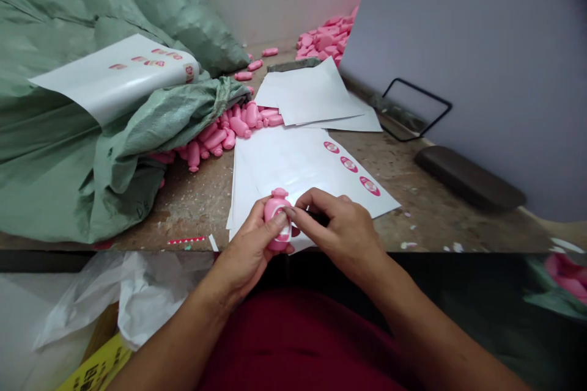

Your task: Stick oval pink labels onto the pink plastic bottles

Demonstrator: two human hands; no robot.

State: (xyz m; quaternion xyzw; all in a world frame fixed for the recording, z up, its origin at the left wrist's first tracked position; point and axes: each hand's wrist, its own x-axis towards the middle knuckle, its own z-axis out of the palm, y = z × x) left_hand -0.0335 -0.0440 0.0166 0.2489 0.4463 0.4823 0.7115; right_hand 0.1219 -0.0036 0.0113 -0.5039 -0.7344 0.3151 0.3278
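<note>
Left hand, fingers wrapped round the pink bottle over the near edge of the bench; right hand, fingers nearly pinched at its label, grip unclear: apparently label-fixing, calling for careful smoothing!

With the left hand and right hand as clock centre, low passage exists over flat sheets at 12 and counter at 3, while sack near 10, bottles near 11, upright frame before 2 and case after obstruct.
</note>
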